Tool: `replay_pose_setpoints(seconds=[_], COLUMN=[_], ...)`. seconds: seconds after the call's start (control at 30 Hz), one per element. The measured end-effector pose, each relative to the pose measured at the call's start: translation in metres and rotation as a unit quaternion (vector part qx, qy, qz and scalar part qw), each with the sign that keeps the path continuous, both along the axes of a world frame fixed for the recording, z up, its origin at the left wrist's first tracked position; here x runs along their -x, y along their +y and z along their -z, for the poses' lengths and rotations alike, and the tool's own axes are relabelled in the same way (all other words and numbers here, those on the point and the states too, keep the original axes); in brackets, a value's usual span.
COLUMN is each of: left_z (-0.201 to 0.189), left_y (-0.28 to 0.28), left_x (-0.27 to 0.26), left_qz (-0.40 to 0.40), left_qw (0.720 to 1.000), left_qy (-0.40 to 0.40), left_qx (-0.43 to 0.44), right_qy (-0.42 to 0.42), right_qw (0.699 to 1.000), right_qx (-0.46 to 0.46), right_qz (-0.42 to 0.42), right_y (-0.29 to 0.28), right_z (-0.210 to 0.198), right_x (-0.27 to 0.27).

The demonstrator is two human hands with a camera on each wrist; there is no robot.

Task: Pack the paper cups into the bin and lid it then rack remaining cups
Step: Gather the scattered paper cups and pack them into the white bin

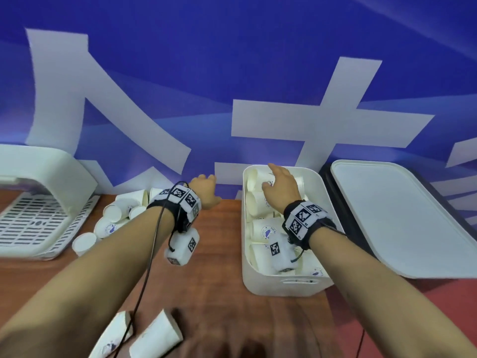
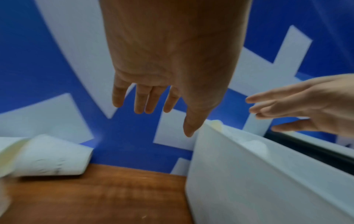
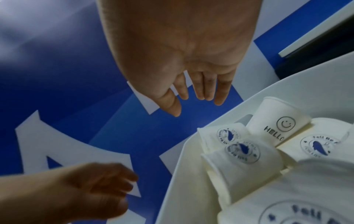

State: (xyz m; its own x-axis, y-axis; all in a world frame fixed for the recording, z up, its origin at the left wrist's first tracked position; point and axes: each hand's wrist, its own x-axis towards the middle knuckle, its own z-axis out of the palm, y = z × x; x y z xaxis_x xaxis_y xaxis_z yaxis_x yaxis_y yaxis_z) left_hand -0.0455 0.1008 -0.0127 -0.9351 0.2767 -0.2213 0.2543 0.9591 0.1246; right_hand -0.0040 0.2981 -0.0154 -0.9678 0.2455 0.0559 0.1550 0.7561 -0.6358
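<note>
A white bin [image 1: 254,279] on the wooden table holds several white paper cups [image 1: 263,229] lying on their sides. My right hand [image 1: 280,187] hovers over the bin's far end, fingers straight, holding nothing; in the right wrist view the right hand [image 3: 193,97] hangs above the printed cups [image 3: 243,153]. My left hand [image 1: 206,188] is in the air between the bin and a heap of loose cups [image 1: 121,210], fingers extended and empty; the left wrist view shows the left hand [image 2: 153,104] beside the bin wall [image 2: 258,181]. The white lid [image 1: 402,215] lies right of the bin.
A white slotted rack [image 1: 38,223] under a white cover stands at the left. Two more cups [image 1: 154,337] lie near the table's front edge. A blue and white banner [image 1: 232,86] rises right behind the table. Bare wood [image 1: 216,254] shows between heap and bin.
</note>
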Motion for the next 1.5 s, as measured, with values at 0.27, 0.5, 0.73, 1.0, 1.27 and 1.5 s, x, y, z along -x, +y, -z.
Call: replay_pose_setpoints(seconds=[0.27, 0.5, 0.73, 1.0, 1.27, 1.5], left_z=[0.034, 0.068, 0.11, 0.117, 0.039, -0.024], left_y=[-0.107, -0.146, -0.157, -0.164, -0.104, -0.024], left_x=[0.014, 0.032, 0.043, 0.039, 0.03, 0.004], left_qz=[-0.144, -0.197, -0.195, -0.167, -0.117, -0.081], left_qw=[0.989, 0.98, 0.98, 0.983, 0.971, 0.916], left_qy=[-0.004, 0.0, -0.03, -0.061, -0.006, 0.058], left_qx=[0.019, -0.002, 0.023, 0.052, -0.21, -0.388], right_qy=[-0.004, -0.04, -0.104, -0.151, -0.125, 0.009], right_qw=[1.0, 0.997, 0.992, 0.987, 0.984, 0.988], right_qx=[-0.001, 0.025, 0.033, 0.011, 0.072, 0.125], right_qz=[-0.024, -0.054, -0.059, -0.049, -0.102, -0.09], right_y=[-0.049, -0.102, -0.129, -0.136, -0.138, -0.093], right_z=[-0.001, 0.009, 0.037, 0.053, 0.019, -0.024], right_x=[0.006, 0.028, 0.039, 0.035, 0.025, -0.004])
